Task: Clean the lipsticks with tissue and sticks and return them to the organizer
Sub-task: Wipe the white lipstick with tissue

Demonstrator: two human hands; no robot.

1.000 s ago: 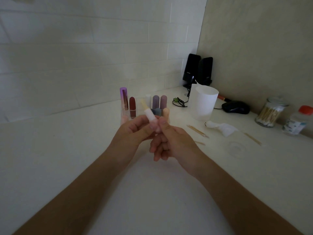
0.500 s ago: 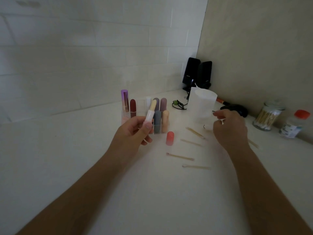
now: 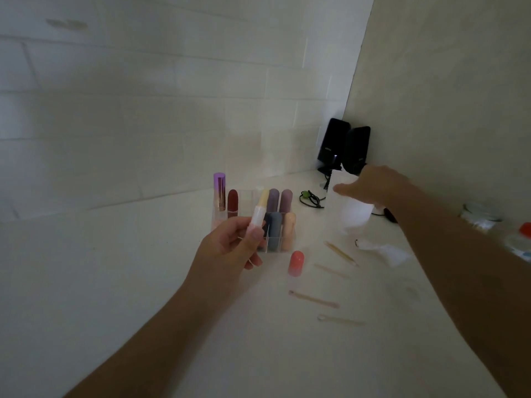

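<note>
My left hand (image 3: 231, 248) grips an uncapped pale lipstick (image 3: 258, 214), held upright in front of the clear organizer (image 3: 271, 248). Several lipsticks stand in the organizer, among them a purple one (image 3: 219, 191), a dark red one (image 3: 232, 203) and a peach one (image 3: 288, 231). A pink-red cap (image 3: 296, 263) stands on the counter beside it. My right hand (image 3: 370, 186) reaches over the white tissue roll (image 3: 355, 215) with its fingers stretched out, blurred by motion. A crumpled tissue (image 3: 385, 252) and several wooden sticks (image 3: 313, 298) lie on the counter.
Two black speakers (image 3: 343, 145) stand in the corner with a cable (image 3: 311, 198) in front. A jar of cotton swabs (image 3: 479, 216) and a red-capped bottle (image 3: 524, 234) sit at the right by the wall. A dark mouse (image 3: 390, 215) lies behind my right forearm.
My right hand left the lipstick, swung right past the crumpled tissue and now reaches over the tissue roll. My left hand keeps the lipstick upright, moved slightly left.
</note>
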